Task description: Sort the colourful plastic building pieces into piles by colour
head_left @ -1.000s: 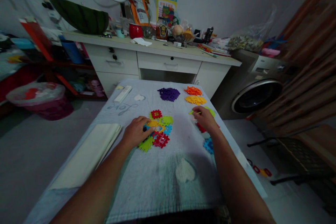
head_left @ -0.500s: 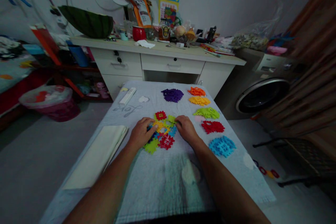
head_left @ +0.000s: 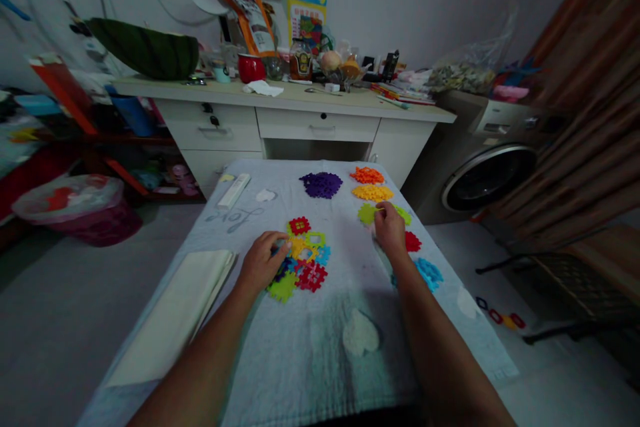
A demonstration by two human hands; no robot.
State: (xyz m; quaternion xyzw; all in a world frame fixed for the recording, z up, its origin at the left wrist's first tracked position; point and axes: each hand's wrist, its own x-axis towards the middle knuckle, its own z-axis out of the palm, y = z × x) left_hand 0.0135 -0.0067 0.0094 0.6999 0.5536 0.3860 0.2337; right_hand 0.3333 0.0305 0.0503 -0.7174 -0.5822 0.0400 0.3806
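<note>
A flat cluster of joined plastic pieces (head_left: pixel 303 257) in red, yellow, green and blue lies mid-table on a grey towel (head_left: pixel 310 347). My left hand (head_left: pixel 261 263) rests on its left edge, fingers curled on the pieces. My right hand (head_left: pixel 391 229) is over the green pile (head_left: pixel 369 213), fingertips pinched on a green piece. Sorted piles run along the right: purple (head_left: pixel 321 184), orange (head_left: pixel 367 175), yellow (head_left: pixel 373 193), red (head_left: pixel 412 241), blue (head_left: pixel 429 273).
A folded cream cloth (head_left: pixel 177 310) lies at the table's left edge and a white tube (head_left: pixel 234 190) at the far left. A cluttered desk (head_left: pixel 280 97) stands behind, a washing machine (head_left: pixel 487 170) to the right, a pink bin (head_left: pixel 75 203) on the floor at left.
My right hand left the joined cluster and moved right to the green pile. My left hand stayed on the cluster.
</note>
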